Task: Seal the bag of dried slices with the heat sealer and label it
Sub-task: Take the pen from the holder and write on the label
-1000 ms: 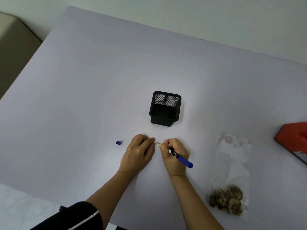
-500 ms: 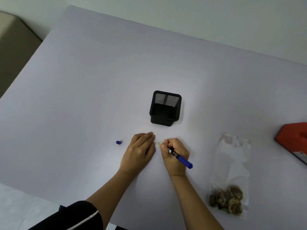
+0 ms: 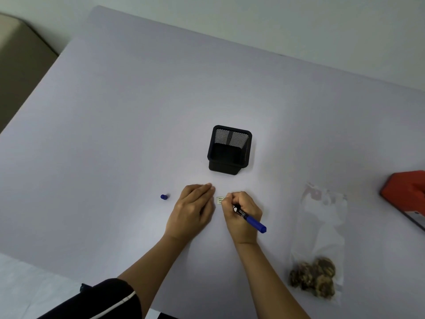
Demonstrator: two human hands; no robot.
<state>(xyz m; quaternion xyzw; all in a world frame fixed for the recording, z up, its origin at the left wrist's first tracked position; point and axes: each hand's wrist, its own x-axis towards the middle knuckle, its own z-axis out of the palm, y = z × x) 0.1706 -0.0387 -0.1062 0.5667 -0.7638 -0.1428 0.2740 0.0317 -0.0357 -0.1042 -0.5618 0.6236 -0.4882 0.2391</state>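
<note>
A small white label (image 3: 219, 200) with printed lines lies on the table between my hands, mostly covered by them. My right hand (image 3: 242, 214) is closed around a blue marker (image 3: 250, 219), its tip down on the label. My left hand (image 3: 192, 209) rests flat beside the label, fingers together, their tips at its left edge. The marker's blue cap (image 3: 163, 197) lies to the left. A clear plastic bag (image 3: 320, 238) lies at the right, dried brown slices (image 3: 314, 277) gathered at its near end. The red heat sealer (image 3: 407, 196) sits at the right edge, partly out of frame.
A black mesh pen holder (image 3: 230, 149) stands just beyond my hands. The pale table (image 3: 115, 111) stretches far to the left and back. A beige piece of furniture (image 3: 18, 54) stands off the table's left corner.
My left hand's fingers have straightened and flattened against the table. The right hand with the marker has barely shifted on the label.
</note>
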